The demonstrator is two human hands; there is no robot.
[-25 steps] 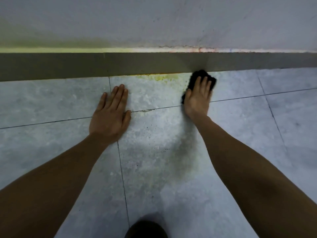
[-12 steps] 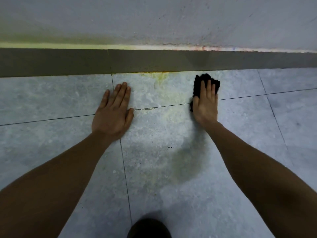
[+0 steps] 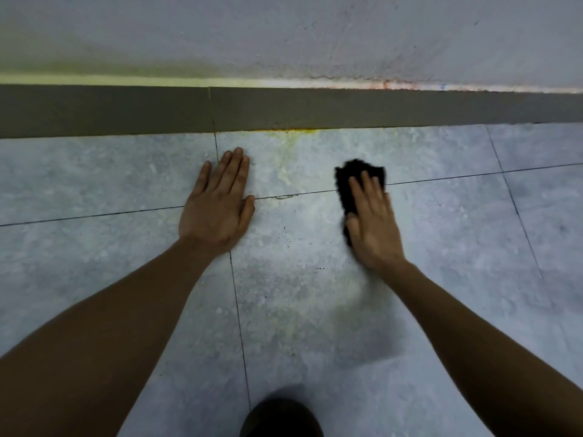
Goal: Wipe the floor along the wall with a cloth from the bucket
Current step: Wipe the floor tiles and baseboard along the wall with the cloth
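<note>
A black cloth (image 3: pixel 350 181) lies flat on the grey tiled floor (image 3: pixel 299 294), a short way out from the wall's dark skirting (image 3: pixel 347 110). My right hand (image 3: pixel 372 222) presses on it with straight fingers, covering its near right part. My left hand (image 3: pixel 217 203) rests palm down on the floor to the left, fingers straight, holding nothing. A yellowish stain (image 3: pixel 290 143) marks the tile at the foot of the skirting between the two hands. No bucket is in view.
The pale wall (image 3: pixel 315 36) rises above the skirting across the whole top of the view. Dark grout lines cross the tiles. A dark rounded shape (image 3: pixel 280 419) sits at the bottom edge, close to me.
My right hand has pulled the cloth back from the skirting toward me, over the grout line. My left hand has stayed in place on the floor.
</note>
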